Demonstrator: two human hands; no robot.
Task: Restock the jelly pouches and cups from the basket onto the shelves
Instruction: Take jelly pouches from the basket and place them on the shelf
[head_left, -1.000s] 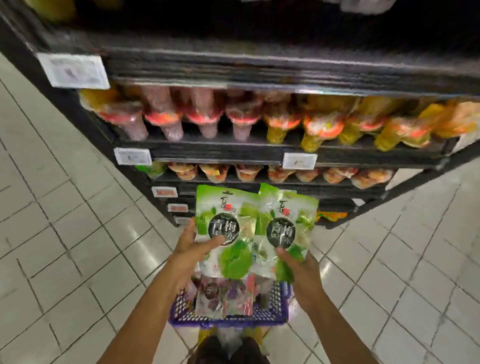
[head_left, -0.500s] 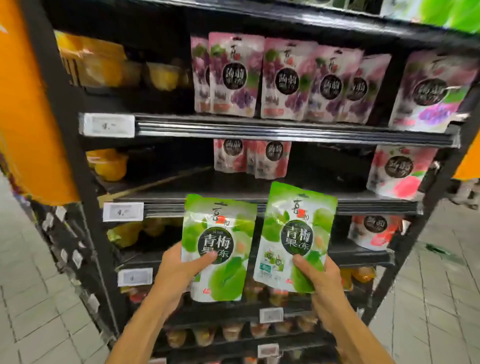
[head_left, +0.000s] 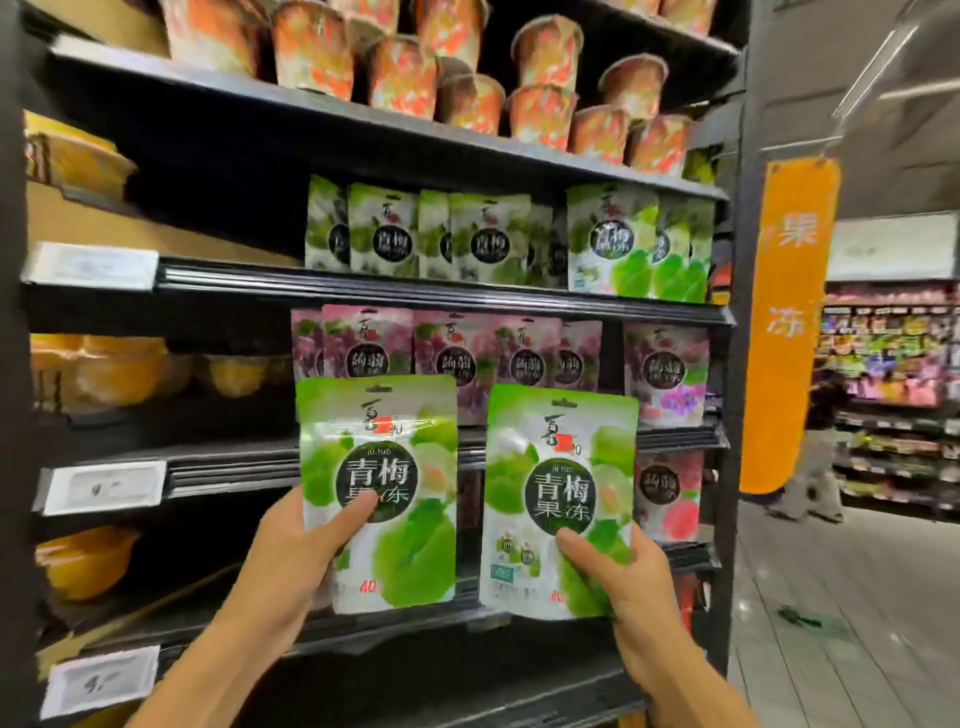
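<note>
Now holding upright at lower centre: left green pouch (head_left: 384, 467) gripped in left hand (head_left: 291, 551), right green pouch (head_left: 561, 467) in right hand (head_left: 618, 577), before purple pouches (head_left: 519, 353); blurred green row (head_left: 467, 239) above, probably matching.

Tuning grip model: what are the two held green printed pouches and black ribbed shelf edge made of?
Left green printed pouch and right green printed pouch: likely glossy plastic film; glare patches, wrinkles. Black ribbed shelf edge: painted metal or plastic, can't tell; dull sheen.
</note>
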